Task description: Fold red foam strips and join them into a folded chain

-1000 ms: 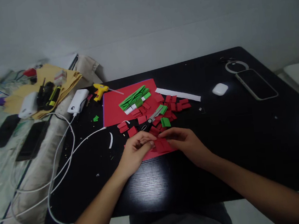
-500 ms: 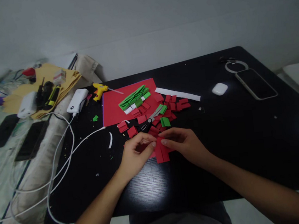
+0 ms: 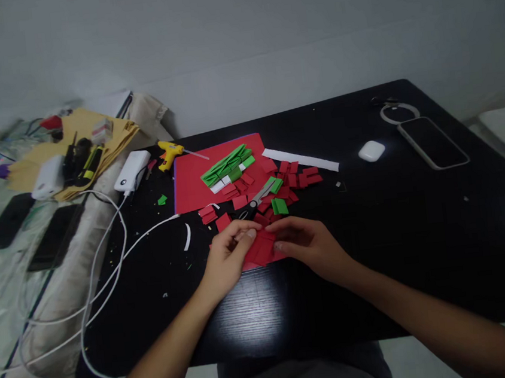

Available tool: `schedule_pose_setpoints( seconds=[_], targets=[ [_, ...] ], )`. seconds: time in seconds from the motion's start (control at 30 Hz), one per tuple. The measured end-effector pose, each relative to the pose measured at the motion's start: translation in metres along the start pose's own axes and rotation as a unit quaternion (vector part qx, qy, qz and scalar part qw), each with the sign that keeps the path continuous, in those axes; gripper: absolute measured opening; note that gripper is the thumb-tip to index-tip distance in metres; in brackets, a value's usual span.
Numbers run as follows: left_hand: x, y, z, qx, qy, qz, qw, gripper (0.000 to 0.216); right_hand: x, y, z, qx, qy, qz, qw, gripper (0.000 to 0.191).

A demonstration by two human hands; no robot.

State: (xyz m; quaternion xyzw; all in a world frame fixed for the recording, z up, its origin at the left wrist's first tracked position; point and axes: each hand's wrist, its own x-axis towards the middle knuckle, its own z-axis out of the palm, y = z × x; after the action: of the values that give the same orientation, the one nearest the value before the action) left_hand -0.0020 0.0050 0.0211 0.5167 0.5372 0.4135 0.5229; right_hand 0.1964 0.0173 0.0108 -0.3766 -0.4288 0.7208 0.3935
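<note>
A small folded piece of red paper (image 3: 261, 249) lies tilted between my two hands, over a larger red sheet near the front of the black table. My left hand (image 3: 227, 256) pinches its left side between thumb and fingers. At its right edge, my right hand (image 3: 317, 247) has thumb and index finger closed in on the paper. Just beyond my fingers are scissors (image 3: 262, 193) with black handles, lying among several red folded pieces (image 3: 293, 180). Beside them sits a green folded piece (image 3: 279, 206).
Farther back, a red sheet (image 3: 189, 186) carries a row of green folded pieces (image 3: 227, 164). A yellow glue gun (image 3: 170, 154), a white power bank (image 3: 132, 171) and white cables (image 3: 126, 250) lie left. A white strip (image 3: 301, 160), white case (image 3: 371, 151) and phone (image 3: 433, 143) lie right.
The red paper between my hands has turned from upright to slanted and moved slightly away from me. My left thumb has shifted up and left on it.
</note>
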Motion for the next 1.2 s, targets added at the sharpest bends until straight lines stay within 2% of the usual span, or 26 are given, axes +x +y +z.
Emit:
schedule_pose_setpoints(
  seconds=[0.17, 0.3, 0.53, 0.8, 0.97, 1.2],
  targets=[
    [0.0008, 0.0016, -0.0021, 0.005, -0.016, -0.001, 1.000, 0.034, 0.0010, 0.0000, -0.0018, -0.038, 0.024, -0.004, 0.999, 0.023],
    [0.0004, 0.0016, -0.0045, -0.002, -0.028, 0.001, 1.000, 0.028, 0.0022, -0.0004, -0.0024, -0.052, 0.034, -0.006, 0.998, 0.022],
    [0.0005, -0.0034, -0.0034, -0.056, -0.067, 0.001, 0.996, 0.029, 0.0036, -0.0026, -0.0044, -0.084, 0.040, 0.004, 0.996, 0.017],
    [-0.0004, -0.0030, 0.0012, -0.043, -0.056, 0.016, 0.997, 0.022, 0.0043, 0.0000, -0.0049, -0.096, 0.046, 0.011, 0.994, 0.017],
    [-0.0008, -0.0049, 0.0022, 0.012, -0.039, 0.011, 0.999, 0.014, 0.0039, -0.0003, -0.0034, -0.072, 0.036, 0.022, 0.997, 0.016],
    [-0.0024, -0.0054, 0.0037, 0.126, -0.019, 0.102, 0.987, 0.020, 0.0049, 0.0022, -0.0016, -0.029, 0.021, 0.022, 0.999, 0.020]
  ],
)
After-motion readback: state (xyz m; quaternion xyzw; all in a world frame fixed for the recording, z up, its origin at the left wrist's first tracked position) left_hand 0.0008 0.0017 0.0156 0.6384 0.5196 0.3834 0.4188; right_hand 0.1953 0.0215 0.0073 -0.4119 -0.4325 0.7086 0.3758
